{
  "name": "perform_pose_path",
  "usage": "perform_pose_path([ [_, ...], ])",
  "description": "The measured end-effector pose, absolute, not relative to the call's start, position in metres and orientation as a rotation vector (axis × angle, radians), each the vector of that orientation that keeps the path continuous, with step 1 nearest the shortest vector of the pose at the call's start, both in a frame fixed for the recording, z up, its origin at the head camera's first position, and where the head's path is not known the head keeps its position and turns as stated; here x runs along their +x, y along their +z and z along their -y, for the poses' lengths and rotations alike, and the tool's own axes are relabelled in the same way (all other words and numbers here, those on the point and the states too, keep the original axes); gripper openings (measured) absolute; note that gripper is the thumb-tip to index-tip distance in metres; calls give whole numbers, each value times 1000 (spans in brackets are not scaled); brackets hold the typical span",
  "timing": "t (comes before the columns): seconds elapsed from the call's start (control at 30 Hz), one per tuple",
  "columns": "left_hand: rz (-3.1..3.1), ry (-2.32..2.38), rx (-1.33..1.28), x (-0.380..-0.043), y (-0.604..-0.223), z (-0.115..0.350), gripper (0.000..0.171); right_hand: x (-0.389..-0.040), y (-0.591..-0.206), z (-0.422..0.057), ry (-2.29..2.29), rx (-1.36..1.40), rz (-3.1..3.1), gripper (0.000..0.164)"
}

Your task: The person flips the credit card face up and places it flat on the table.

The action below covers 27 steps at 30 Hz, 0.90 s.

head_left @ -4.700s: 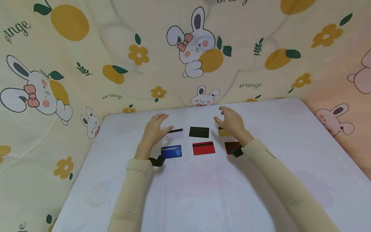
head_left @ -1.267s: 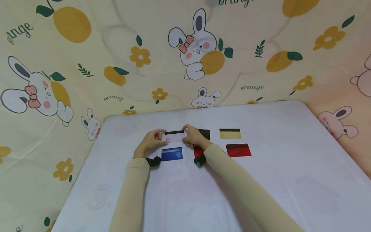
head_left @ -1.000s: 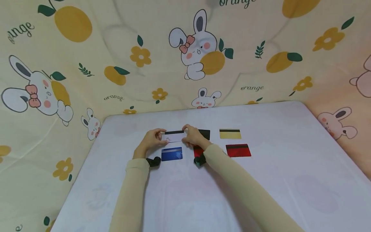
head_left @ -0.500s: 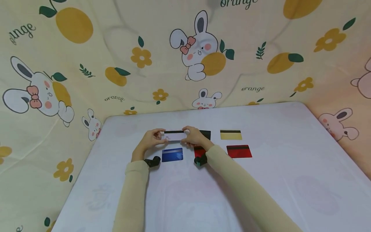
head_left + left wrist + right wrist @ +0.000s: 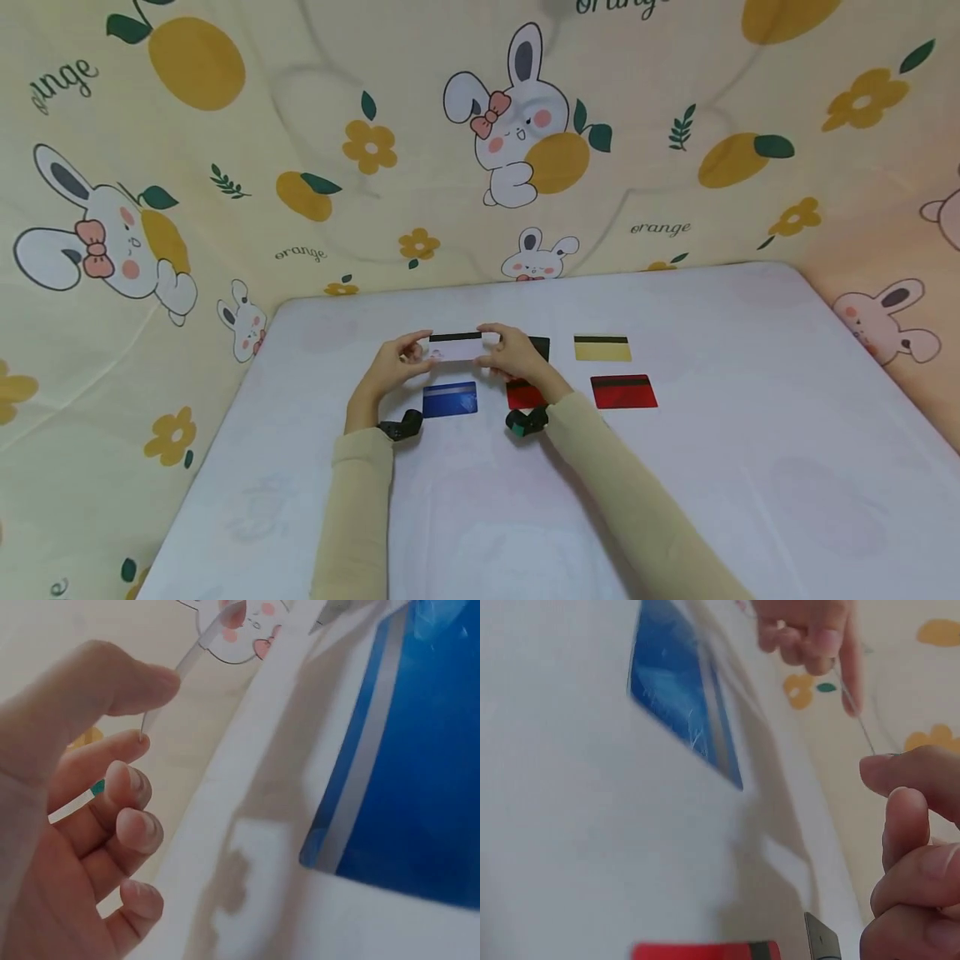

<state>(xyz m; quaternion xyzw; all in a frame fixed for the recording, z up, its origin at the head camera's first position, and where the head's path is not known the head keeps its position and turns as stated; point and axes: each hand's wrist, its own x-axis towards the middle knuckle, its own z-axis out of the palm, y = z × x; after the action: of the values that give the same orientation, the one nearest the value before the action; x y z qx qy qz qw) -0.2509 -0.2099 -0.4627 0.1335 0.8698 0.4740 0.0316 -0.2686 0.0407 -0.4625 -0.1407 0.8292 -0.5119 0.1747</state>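
Observation:
A white card with a black stripe (image 5: 456,347) is held up off the table between my two hands. My left hand (image 5: 392,365) pinches its left edge between thumb and forefinger; in the left wrist view the card (image 5: 196,656) shows nearly edge-on. My right hand (image 5: 517,357) pinches the opposite edge, and its other fingers are curled. Just below the hands lies a blue card (image 5: 450,400). Behind my right hand, a black card (image 5: 541,347) and a red card (image 5: 523,396) are partly hidden.
Farther right on the white table (image 5: 712,467) lie a gold card (image 5: 602,348) and a second red card (image 5: 624,392). A cloth with rabbits and oranges (image 5: 375,208) hangs behind the table. Each wrist carries a small black camera.
My right hand has come left from above the gold card, and both hands have taken hold of the white card. In the last half second the card has risen slightly.

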Motion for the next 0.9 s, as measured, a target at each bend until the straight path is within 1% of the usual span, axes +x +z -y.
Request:
perform_pose_path([
  [0.27, -2628, 1501, 383, -230, -432, 200, 54, -260, -469, -42, -1629, -412, -2262, 65],
  [0.33, -2642, 1494, 399, -229, -434, 201, 54, -259, -470, -41, -1641, -407, -2257, 65],
  [0.57, -2640, 1544, 373, -236, -465, 211, 56, -253, -473, -40, -1687, -397, -2241, 64],
  [0.67, -2638, 1547, 351, -235, -467, 212, 56, -248, -467, -41, -1718, -384, -2197, 63],
  [0.9, -2643, 1536, 387, -237, -459, 211, 56, -237, -441, -43, -1783, -374, -2126, 64],
])
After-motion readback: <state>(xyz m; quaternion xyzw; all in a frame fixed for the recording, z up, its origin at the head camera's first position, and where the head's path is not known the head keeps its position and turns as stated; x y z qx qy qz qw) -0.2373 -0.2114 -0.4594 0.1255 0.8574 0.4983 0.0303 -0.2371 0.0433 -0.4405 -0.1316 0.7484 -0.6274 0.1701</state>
